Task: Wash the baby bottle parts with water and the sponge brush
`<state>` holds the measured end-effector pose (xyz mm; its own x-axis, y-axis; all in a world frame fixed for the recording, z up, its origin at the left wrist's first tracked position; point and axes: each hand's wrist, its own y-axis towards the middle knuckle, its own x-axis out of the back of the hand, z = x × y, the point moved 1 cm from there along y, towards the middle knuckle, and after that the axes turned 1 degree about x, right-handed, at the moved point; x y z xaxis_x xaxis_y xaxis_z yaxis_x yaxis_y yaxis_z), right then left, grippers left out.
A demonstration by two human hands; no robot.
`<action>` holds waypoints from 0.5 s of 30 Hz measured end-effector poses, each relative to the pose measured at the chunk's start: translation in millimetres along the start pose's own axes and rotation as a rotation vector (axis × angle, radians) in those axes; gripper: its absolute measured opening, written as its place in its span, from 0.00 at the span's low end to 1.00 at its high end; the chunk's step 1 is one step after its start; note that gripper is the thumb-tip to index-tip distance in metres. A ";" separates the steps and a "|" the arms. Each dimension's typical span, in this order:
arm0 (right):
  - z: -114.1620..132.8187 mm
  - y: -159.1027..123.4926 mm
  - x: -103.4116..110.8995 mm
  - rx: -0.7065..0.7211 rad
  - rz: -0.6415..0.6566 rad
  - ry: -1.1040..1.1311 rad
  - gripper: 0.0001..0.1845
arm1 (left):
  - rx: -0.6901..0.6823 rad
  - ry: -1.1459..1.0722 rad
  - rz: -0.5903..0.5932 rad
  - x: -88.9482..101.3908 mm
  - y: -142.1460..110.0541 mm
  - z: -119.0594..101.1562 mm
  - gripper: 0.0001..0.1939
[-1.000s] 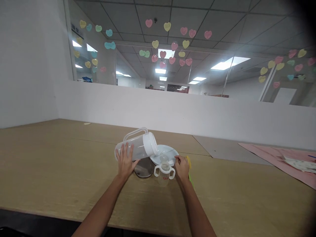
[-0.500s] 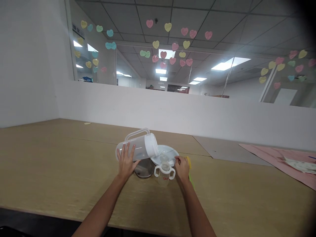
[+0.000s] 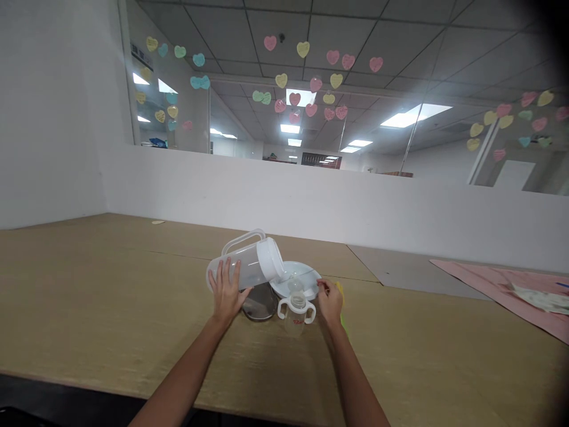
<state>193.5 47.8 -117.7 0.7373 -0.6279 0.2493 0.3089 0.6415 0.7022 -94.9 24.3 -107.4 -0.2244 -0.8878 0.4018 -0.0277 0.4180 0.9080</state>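
A clear plastic pitcher [image 3: 242, 264] with a white lid is tilted, its lid end pointing right and down over the plate's edge. My left hand [image 3: 227, 296] grips its side, fingers spread along the wall. Under it, partly hidden, is a dark round pan-like dish [image 3: 260, 305]. A white plate [image 3: 284, 273] lies behind a clear baby bottle [image 3: 296, 320] that stands upright and uncapped, with white double handles. A clear, teat-like piece [image 3: 295, 284] shows at the plate. Near the plate's right edge, my right hand [image 3: 329, 302] is closed in a pinch; what it holds is unclear.
Something yellow and green [image 3: 341, 290] is partly hidden behind my right hand. A grey sheet [image 3: 413, 276] and a pink cloth [image 3: 493, 284] lie to the right. The white wall [image 3: 284, 196] bounds the table [image 3: 111, 308] at the back.
The pitcher has shifted slightly left and its lid end has risen a little. My right hand has moved slightly right, its fingertips nearer the plate's edge. The bottle stays in place.
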 end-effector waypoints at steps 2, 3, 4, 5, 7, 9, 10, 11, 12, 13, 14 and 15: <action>9.1 -0.4 4.4 -0.021 -0.052 0.128 0.17 | 0.064 -0.036 -0.029 0.1 0.8 -0.4 0.40; 15.1 -1.2 7.1 -0.004 -0.078 0.181 0.18 | 0.102 -0.063 -0.050 0.3 1.3 -0.6 0.42; 21.8 -2.5 9.8 0.033 -0.091 0.220 0.19 | 0.141 -0.097 -0.072 0.7 1.9 -0.8 0.44; 28.8 -4.2 12.5 0.092 -0.097 0.238 0.19 | 0.180 -0.136 -0.092 1.1 2.4 -0.9 0.46; 42.4 -8.2 16.4 0.251 -0.066 0.212 0.18 | 0.248 -0.222 -0.118 1.9 3.1 -1.1 0.49; 53.4 -12.3 17.2 0.401 0.011 0.139 0.17 | 0.289 -0.298 -0.127 3.1 2.9 -1.4 0.51; 57.5 -14.0 16.2 0.456 0.057 0.099 0.17 | 0.297 -0.328 -0.129 3.8 2.6 -1.6 0.52; 60.7 -15.6 14.4 0.498 0.099 0.062 0.17 | 0.297 -0.350 -0.129 4.6 2.2 -1.9 0.52; 63.2 -17.0 12.0 0.528 0.136 0.031 0.17 | 0.290 -0.368 -0.126 5.4 1.8 -2.2 0.52; 65.1 -18.2 9.2 0.548 0.167 0.008 0.17 | 0.276 -0.381 -0.120 6.0 1.3 -2.6 0.53; 66.3 -19.4 6.2 0.559 0.189 -0.007 0.16 | 0.256 -0.388 -0.114 6.3 0.9 -3.0 0.53; 67.0 -20.5 3.3 0.565 0.204 -0.016 0.15 | 0.230 -0.389 -0.108 6.3 0.5 -3.3 0.53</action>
<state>149.3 3.0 -86.6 0.7375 -0.5264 0.4231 -0.2080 0.4190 0.8838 -93.1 18.3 -104.0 -0.5560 -0.8087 0.1919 -0.2769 0.3979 0.8747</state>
